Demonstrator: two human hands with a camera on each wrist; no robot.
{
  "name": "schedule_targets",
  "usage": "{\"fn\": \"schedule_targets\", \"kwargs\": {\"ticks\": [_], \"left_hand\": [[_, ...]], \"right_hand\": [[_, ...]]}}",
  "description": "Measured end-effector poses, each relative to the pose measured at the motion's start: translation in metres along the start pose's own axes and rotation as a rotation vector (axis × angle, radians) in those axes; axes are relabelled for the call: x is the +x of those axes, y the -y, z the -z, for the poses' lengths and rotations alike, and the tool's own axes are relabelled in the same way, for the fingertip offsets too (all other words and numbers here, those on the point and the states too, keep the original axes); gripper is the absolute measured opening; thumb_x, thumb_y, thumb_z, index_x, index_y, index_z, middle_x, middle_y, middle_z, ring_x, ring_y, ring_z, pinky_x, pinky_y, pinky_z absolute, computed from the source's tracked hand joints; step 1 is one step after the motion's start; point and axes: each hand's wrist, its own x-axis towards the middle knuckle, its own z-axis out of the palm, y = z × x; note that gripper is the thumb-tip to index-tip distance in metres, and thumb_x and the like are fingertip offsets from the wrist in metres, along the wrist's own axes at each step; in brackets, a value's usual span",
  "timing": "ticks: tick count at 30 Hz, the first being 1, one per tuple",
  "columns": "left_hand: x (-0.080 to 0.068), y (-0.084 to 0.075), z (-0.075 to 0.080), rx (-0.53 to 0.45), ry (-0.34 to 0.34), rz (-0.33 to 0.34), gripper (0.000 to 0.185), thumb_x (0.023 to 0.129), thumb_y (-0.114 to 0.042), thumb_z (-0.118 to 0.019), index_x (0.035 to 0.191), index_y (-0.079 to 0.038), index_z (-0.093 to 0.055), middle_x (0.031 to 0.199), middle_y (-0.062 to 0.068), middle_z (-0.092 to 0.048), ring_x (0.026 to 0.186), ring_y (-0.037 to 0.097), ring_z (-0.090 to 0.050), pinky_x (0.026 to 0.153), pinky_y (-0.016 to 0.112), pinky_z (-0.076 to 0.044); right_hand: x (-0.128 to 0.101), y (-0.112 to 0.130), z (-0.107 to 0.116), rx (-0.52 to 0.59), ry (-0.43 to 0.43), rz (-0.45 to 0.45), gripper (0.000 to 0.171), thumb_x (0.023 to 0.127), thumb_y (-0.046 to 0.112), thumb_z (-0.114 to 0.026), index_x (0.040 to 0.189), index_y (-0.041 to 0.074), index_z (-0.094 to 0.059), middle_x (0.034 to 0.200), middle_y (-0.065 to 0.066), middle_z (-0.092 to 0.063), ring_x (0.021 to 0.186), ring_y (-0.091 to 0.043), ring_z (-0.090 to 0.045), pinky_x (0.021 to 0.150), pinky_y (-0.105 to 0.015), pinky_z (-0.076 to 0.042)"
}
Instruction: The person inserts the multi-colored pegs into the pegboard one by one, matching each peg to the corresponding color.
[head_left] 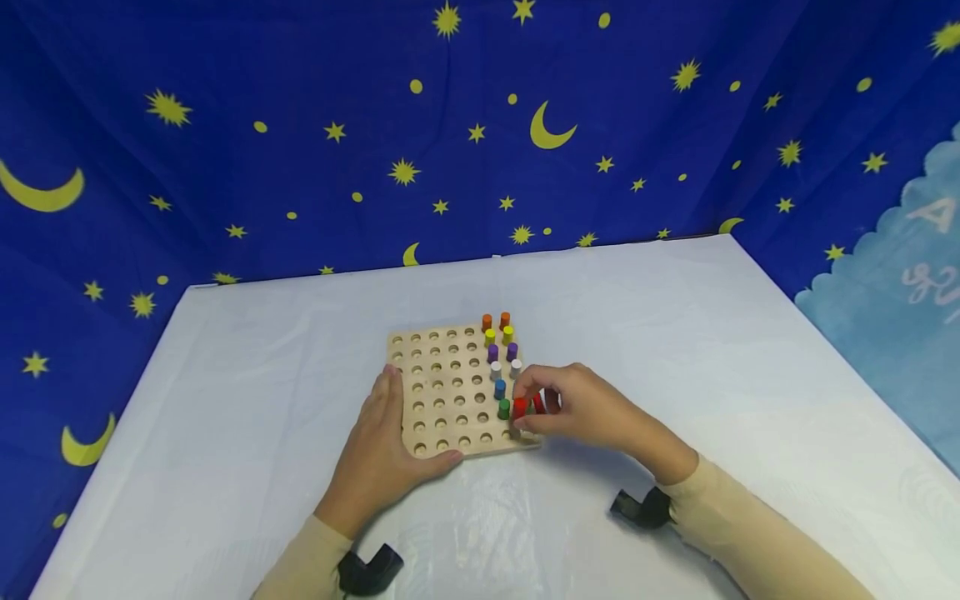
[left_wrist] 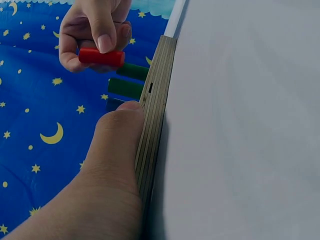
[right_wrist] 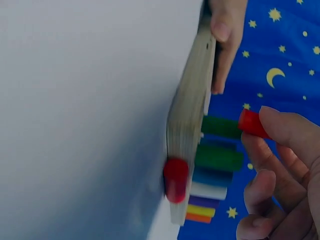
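Note:
A square wooden pegboard [head_left: 447,377] lies on the table, its rows of round holes facing up. My left hand [head_left: 381,446] steadies its near left corner, fingers straight along the left side and thumb against the near edge. Thumb and fingertips of my right hand [head_left: 581,407] pinch a red peg [right_wrist: 254,123] over the near right part of the board, close by the green pegs [left_wrist: 126,88]. Beside the board's right edge lies a second red peg [right_wrist: 176,182], partly covered by the right hand in the head view.
Pairs of orange [head_left: 487,322], yellow [head_left: 490,337], purple [head_left: 492,354] and white pegs [head_left: 496,371] stand in the right-hand columns, with a blue peg [head_left: 499,389] nearer. Blue star-patterned cloth [head_left: 337,167] hangs behind the white table [head_left: 247,417]. Each wrist carries a black device [head_left: 642,508].

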Motion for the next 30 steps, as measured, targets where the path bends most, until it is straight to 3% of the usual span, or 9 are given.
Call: {"fn": "schedule_targets", "kwargs": {"ticks": [3, 12, 24, 30], "left_hand": [[0.0, 0.0, -0.001, -0.002, -0.001, -0.003, 0.145, 0.06, -0.09, -0.064, 0.16, -0.007, 0.0, 0.168, 0.013, -0.001, 0.155, 0.034, -0.009, 0.122, 0.054, -0.022], [-0.004, 0.002, -0.004, 0.001, 0.002, -0.012, 0.144, 0.06, -0.091, -0.063, 0.16, -0.006, -0.001, 0.168, 0.014, -0.002, 0.155, 0.035, -0.009, 0.122, 0.054, -0.023], [-0.005, 0.002, -0.004, 0.003, 0.01, -0.012, 0.143, 0.061, -0.09, -0.063, 0.16, -0.007, -0.001, 0.168, 0.014, -0.002, 0.155, 0.036, -0.01, 0.122, 0.055, -0.023], [0.0, 0.001, 0.001, 0.003, -0.005, -0.021, 0.142, 0.062, -0.089, -0.063, 0.16, -0.009, 0.001, 0.168, 0.014, -0.001, 0.154, 0.037, -0.01, 0.121, 0.057, -0.023]], "right_hand": [[0.002, 0.001, -0.007, -0.01, 0.027, -0.008, 0.021, 0.084, 0.02, -0.08, 0.098, 0.025, -0.065, 0.071, 0.011, -0.06, 0.056, -0.004, -0.047, 0.05, -0.019, -0.042], [0.002, 0.005, -0.019, -0.124, 0.044, 0.004, 0.019, 0.083, 0.022, -0.081, 0.094, 0.026, -0.066, 0.082, 0.017, -0.069, 0.059, 0.001, -0.053, 0.056, -0.018, -0.048], [0.003, 0.002, -0.025, -0.219, 0.048, 0.051, 0.018, 0.081, 0.021, -0.083, 0.085, 0.027, -0.067, 0.074, 0.021, -0.062, 0.065, -0.002, -0.052, 0.063, -0.018, -0.044], [0.005, 0.0, -0.017, -0.135, 0.056, 0.018, 0.019, 0.08, 0.024, -0.084, 0.096, 0.026, -0.073, 0.082, 0.019, -0.067, 0.069, -0.005, -0.056, 0.065, -0.02, -0.049]]}}
